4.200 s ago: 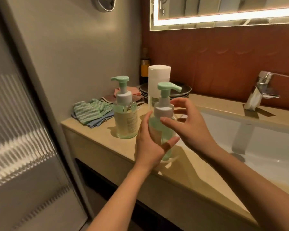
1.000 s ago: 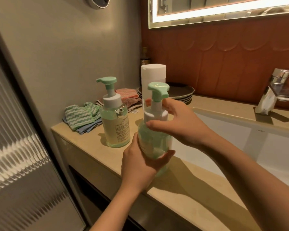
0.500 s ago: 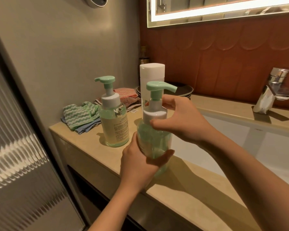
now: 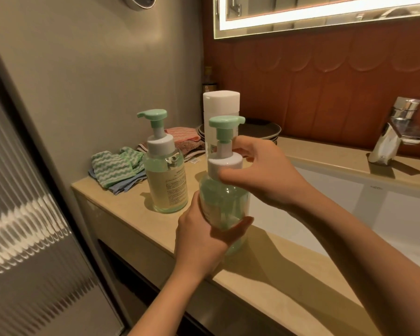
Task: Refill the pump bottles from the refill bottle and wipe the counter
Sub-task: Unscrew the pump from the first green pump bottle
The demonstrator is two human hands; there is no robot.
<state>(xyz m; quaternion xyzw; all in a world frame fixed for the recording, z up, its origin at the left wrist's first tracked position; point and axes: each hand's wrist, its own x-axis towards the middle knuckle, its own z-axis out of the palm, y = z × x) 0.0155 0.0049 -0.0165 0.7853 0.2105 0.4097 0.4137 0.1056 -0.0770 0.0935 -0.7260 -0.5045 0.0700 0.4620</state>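
Green-tinted clear plastic pump bottle (image 4: 224, 202), by the beige tabletop's (image 4: 277, 270) front edge: left hand (image 4: 204, 243) wraps its smooth, probably slippery, light body; right hand (image 4: 264, 175) pinches the white collar (image 4: 224, 163).

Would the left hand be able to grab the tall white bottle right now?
Probably not yet: the left hand grips the near pump bottle, which is also in front of the white bottle.

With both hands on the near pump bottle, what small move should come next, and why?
Probably twist the white collar loose with the right hand while the left hand steadies the near pump bottle: it is still seated, so nothing can be poured in yet.
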